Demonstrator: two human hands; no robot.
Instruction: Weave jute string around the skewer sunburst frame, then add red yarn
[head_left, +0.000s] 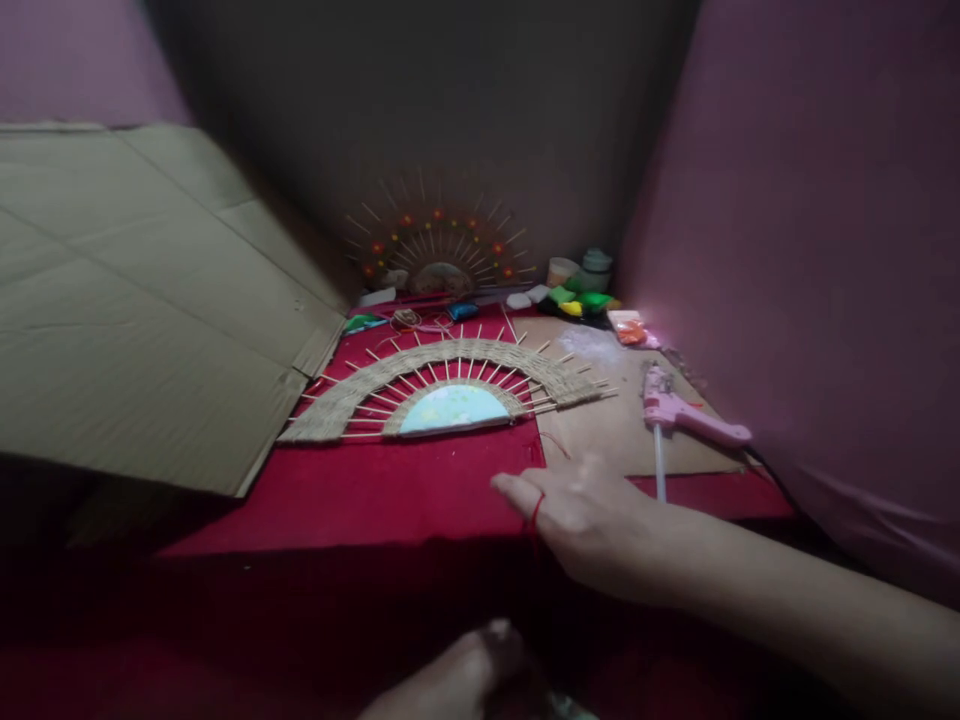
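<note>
My right hand (592, 520) is raised over the front edge of the red cloth, fingers curled together. A thin red thread (537, 508) crosses one finger and hangs below it. Low at the bottom edge, my left hand (469, 670) is closed and dim; what it grips is hidden. Beyond both hands lies a half-round fan-shaped piece of sticks (457, 350), with a woven twine band and a pale blue half-disc (456, 408) at its centre. Near my right hand rests a pink glue gun (679, 410) with a clear glue stick in it.
A large cardboard sheet (150, 300) leans at the left; flat brown board (600, 430) lies at the right. Behind stand a second stick fan with orange flowers (439, 235), a small cup (562, 271), a jar (596, 265) and coloured packets (592, 301). Pink cloth (810, 250) hangs right.
</note>
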